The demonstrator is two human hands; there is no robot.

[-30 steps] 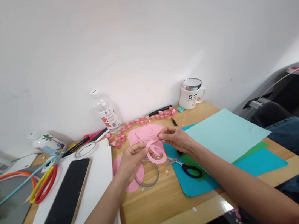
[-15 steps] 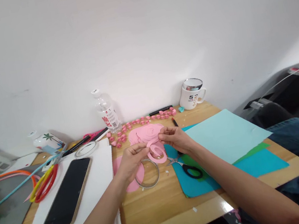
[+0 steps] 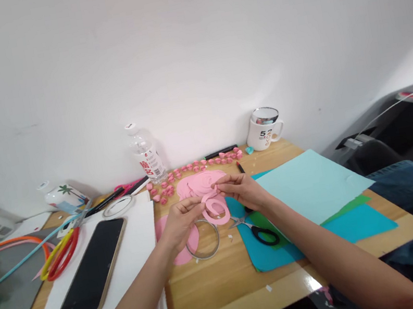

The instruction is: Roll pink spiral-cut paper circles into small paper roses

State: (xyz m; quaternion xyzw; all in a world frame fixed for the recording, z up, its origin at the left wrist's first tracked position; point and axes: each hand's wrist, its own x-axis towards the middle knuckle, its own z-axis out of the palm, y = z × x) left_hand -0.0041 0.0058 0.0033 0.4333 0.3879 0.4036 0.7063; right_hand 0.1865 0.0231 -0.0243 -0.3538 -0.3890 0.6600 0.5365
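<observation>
Head view is showing the left hand (image 3: pixel 180 222) and right hand (image 3: pixel 245 190) pinching a pink paper strip (image 3: pixel 224 220) over the bench (image 3: pixel 215 300), maybe folding its end, the next move probably needing gentle pinching.

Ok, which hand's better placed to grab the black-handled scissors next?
Your right hand, I think: the black-handled scissors lie close by its wrist; the left hand is farther off. Both hold the pink strip, though.

Foreground wood (image 3: pixel 202 297) leaves passage; pink strip (image 3: pixel 223 219), ring (image 3: pixel 207 257) and scissors (image 3: pixel 254 229) obstruct beyond.
</observation>
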